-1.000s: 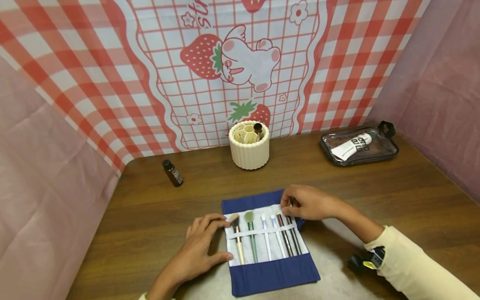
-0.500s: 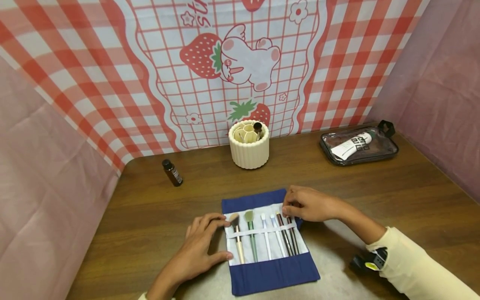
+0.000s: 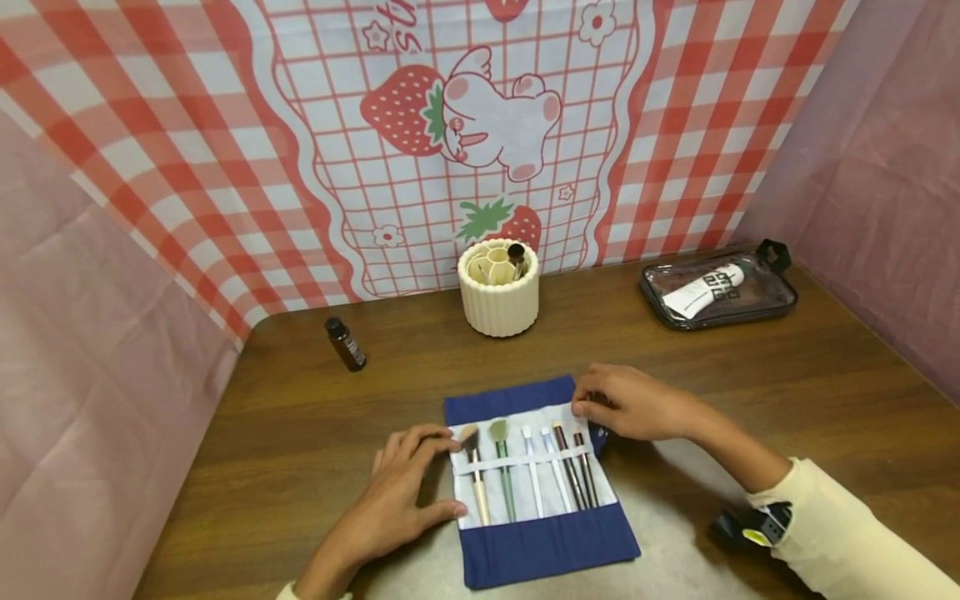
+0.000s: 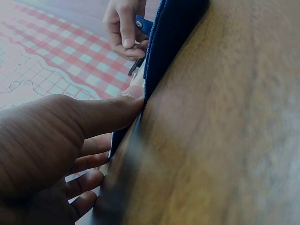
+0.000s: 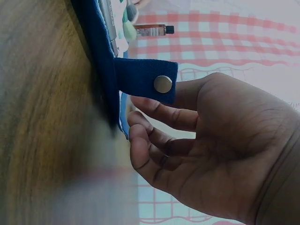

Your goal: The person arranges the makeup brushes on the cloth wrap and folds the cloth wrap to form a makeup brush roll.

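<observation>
A blue makeup brush roll (image 3: 551, 546) lies unrolled on the table, white inside. Under its white elastic band sit several makeup brushes, among them a tan-tipped brush (image 3: 480, 492), a green fan brush (image 3: 504, 475) and a dark slim brush (image 3: 584, 471) at the right. My left hand (image 3: 401, 492) rests at the roll's left edge, fingers relaxed, thumb (image 4: 117, 110) touching the border. At the top right corner, my right hand (image 3: 630, 404) has loosely bent fingers with nothing visible between them. A snap strap (image 5: 140, 75) sticks out from the roll beside its thumb, partly covering it.
Behind the roll stands a cream ribbed holder (image 3: 498, 308) with a dark-tipped brush inside. A small brown bottle (image 3: 347, 346) is at the back left. At the back right lies a clear black-edged pouch (image 3: 765, 296) containing a white tube (image 3: 693, 298).
The right hand has shifted a little to the right, away from the rightmost dark brush, whose top now shows. The left hand has stayed in place.
</observation>
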Tool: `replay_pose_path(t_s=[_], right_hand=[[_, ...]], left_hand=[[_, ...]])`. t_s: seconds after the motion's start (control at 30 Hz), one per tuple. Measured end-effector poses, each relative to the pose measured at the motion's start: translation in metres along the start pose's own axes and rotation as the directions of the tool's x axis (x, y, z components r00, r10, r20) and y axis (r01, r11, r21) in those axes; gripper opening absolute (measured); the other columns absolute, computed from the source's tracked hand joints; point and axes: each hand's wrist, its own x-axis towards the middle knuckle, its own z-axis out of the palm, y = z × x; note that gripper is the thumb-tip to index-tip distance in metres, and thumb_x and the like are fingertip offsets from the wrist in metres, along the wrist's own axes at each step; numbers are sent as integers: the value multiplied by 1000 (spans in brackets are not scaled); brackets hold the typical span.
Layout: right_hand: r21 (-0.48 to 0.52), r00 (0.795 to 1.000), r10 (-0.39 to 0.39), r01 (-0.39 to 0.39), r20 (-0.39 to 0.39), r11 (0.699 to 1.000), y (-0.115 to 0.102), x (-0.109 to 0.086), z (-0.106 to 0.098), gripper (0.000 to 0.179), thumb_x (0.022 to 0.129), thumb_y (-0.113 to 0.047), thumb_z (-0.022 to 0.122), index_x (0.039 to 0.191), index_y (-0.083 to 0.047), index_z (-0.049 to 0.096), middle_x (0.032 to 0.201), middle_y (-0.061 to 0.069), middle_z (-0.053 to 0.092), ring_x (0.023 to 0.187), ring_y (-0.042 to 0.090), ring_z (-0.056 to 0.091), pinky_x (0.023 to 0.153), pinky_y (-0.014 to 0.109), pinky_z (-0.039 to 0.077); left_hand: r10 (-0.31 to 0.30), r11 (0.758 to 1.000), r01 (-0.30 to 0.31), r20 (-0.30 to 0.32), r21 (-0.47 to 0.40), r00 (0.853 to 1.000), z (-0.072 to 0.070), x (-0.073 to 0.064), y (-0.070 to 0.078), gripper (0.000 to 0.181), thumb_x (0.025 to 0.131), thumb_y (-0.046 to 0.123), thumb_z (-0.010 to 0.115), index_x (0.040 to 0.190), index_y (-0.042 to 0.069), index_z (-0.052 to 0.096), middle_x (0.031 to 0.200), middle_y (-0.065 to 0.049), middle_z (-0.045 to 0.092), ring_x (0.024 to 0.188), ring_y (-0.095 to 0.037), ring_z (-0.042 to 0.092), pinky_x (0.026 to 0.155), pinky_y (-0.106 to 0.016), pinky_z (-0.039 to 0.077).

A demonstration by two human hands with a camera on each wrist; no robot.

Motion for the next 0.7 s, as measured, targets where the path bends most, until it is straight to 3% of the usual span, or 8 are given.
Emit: replay_pose_path(t_s=[0.4,0.6,0.7], right_hand=[[-52,999,-30,28,-35,998,-8,-6,3,12,99,-12,63,104,-16,73,94,-9,57,81,6,51,72,30,46],[-126,980,-62,39,-188,991,-24,-11,9,9,96,-15,68,103,-20,72,95,-12,55,90,12,51,76,33,44],[-134,965,-116,87,-233,987,-38,-15,14,9,95,-15,69,101,-21,71,99,-14,57,96,9,52,80,33,46]], left_hand=[[-3,1000,3,0,1,1000,-2,0,0,69,78,51,81,136,23,55,148,4,42,128,-22,35,96,-48,29],[-13,1000,13,10,5,1000,-2,0,1,70,78,56,78,135,24,55,147,5,43,128,-22,35,96,-49,29],[-16,999,16,12,29,1000,-2,0,3,70,77,59,77,134,25,56,145,5,44,127,-22,36,97,-50,30]])
